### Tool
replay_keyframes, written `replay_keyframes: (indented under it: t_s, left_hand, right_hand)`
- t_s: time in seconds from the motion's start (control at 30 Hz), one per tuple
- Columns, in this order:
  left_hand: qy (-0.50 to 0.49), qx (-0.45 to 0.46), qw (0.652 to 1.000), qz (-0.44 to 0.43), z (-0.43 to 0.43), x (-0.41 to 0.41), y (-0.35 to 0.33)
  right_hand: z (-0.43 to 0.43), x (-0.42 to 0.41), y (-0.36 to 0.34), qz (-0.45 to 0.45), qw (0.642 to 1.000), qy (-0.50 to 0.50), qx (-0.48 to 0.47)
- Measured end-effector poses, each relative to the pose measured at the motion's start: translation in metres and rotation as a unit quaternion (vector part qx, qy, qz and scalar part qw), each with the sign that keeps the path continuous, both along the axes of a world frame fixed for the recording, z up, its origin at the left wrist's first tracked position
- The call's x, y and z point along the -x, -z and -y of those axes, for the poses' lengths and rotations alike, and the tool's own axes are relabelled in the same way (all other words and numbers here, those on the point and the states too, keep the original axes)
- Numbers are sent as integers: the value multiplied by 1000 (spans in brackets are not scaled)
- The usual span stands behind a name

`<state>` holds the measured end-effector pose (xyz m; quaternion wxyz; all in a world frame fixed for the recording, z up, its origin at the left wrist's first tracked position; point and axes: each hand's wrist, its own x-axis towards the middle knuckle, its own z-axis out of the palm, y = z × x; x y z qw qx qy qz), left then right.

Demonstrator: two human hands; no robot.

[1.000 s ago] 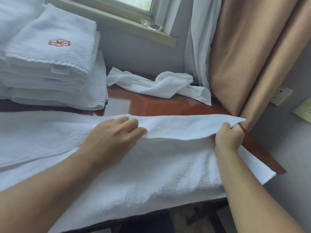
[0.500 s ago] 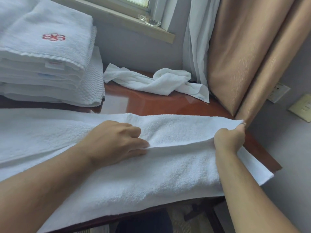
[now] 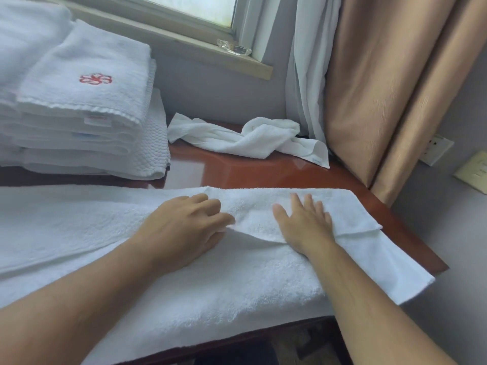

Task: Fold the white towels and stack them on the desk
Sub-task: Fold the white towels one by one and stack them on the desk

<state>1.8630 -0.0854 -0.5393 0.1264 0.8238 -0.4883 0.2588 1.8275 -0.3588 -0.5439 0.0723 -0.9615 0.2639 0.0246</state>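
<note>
The long white terry towel [image 3: 237, 299] fills the lower frame, spread across the glossy reddish-brown wooden desk [image 3: 263, 172] and cut off at the left edge, so its full length cannot be judged. A second ago its far long edge was held up at the right corner. Now that flap lies over the near half with both hands on it, so the first lengthwise fold looks laid down and ready for smoothing.

At upper left, the stack of folded white towels [image 3: 87, 106], with a red emblem on the top one, also runs out of frame. At centre, a small crumpled white towel [image 3: 250, 140] lies on the desk, apparently not yet folded.

The left hand [image 3: 184, 227] rests with bent fingers on the flap's edge. Whether its thumb is tucked under and pinching cannot be told. The right hand [image 3: 305, 225] has let go of the corner and presses flat on the flap, fingers spread. The flap's right end lies askew, short of the layer beneath.
</note>
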Motion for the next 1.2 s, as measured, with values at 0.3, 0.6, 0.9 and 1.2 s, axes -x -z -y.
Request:
replay_keyframes:
  t_s: [0.3, 0.6, 0.9, 1.2]
  left_hand:
    - [-278, -48, 946, -159, -84, 2, -7]
    - [-325, -6, 928, -181, -202, 26, -9]
    - [-304, -108, 934, -155, -219, 18, -14]
    - [-322, -201, 924, -37, -273, 10, -22]
  right_hand:
    - [-74, 3, -14, 17, 997, -33, 61]
    - [-196, 3, 0, 66, 917, -393, -12]
    - [-211, 10, -15, -18, 906, -420, 47]
    - [-268, 4, -12, -11, 870, -494, -1]
